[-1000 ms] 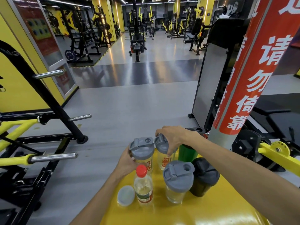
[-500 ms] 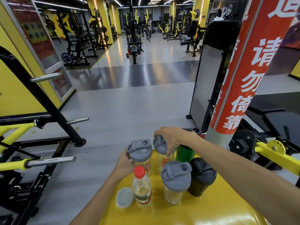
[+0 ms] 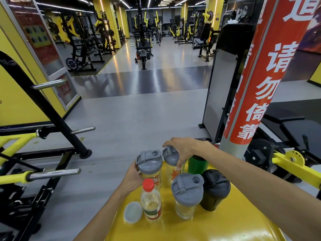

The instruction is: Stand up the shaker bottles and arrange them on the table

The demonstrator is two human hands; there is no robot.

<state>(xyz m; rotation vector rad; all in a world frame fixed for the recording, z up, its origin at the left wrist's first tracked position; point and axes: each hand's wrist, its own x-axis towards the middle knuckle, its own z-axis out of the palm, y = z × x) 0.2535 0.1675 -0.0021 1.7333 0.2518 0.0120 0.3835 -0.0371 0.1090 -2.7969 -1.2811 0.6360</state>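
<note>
Several shaker bottles stand upright on a round yellow table (image 3: 225, 223). My left hand (image 3: 132, 176) wraps the side of a clear shaker with a grey lid (image 3: 150, 162) at the table's far left. My right hand (image 3: 184, 148) grips from above the grey lid of a second clear shaker (image 3: 171, 168), which tilts slightly. A green shaker (image 3: 198, 164) stands behind my right wrist, partly hidden. Nearer me stand a third clear grey-lidded shaker (image 3: 186, 193) and a black shaker (image 3: 214, 188).
A water bottle with a red cap (image 3: 150, 200) and a flat translucent lid (image 3: 132, 212) sit at the table's left edge. A red-and-grey pillar (image 3: 257, 94) rises just right of the table. Weight racks (image 3: 43, 173) stand on the left, grey gym floor ahead.
Both hands keep their hold on the two far shakers. The view has shifted slightly; the bottles have hardly moved.
</note>
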